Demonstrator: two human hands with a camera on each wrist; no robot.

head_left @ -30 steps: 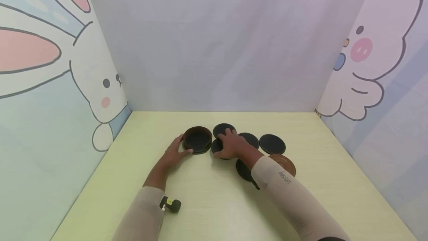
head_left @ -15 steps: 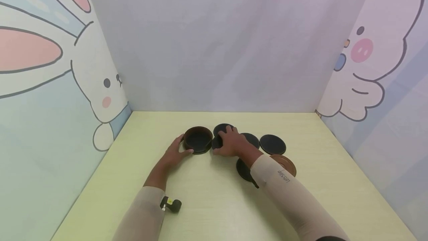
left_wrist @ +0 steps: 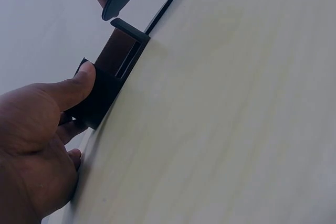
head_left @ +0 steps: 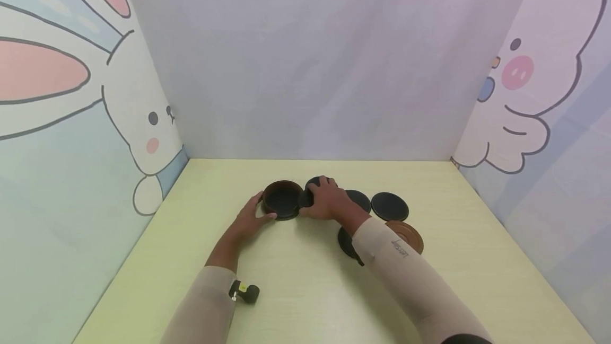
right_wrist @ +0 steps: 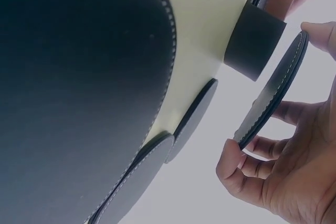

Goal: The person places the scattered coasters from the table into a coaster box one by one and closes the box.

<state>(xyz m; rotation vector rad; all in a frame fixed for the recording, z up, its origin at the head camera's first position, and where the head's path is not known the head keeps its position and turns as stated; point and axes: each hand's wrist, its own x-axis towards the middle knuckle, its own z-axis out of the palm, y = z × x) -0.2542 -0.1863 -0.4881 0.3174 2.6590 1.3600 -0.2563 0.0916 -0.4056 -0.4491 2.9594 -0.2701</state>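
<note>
On the pale table [head_left: 296, 291], the left hand [head_left: 248, 221] clasps a round coaster holder [right_wrist: 254, 40] from eight o'clock, its grip snug on the side. A brown disc [head_left: 409, 235] lies toward the holder's four o'clock. The grip of the right hand [head_left: 325, 201] pinches a stitched black coaster [right_wrist: 274, 88], tilted, raised just beside the holder at three.

Black coaster [right_wrist: 275, 88] aloft near holder [right_wrist: 254, 41]

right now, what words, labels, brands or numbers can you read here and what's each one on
"Let's", probably: on the right sleeve; the rest of that lettering is too blurred.
Yellow label on the left wrist's black device: too small to read.
Dark discs and round holder: no text visible.
</note>
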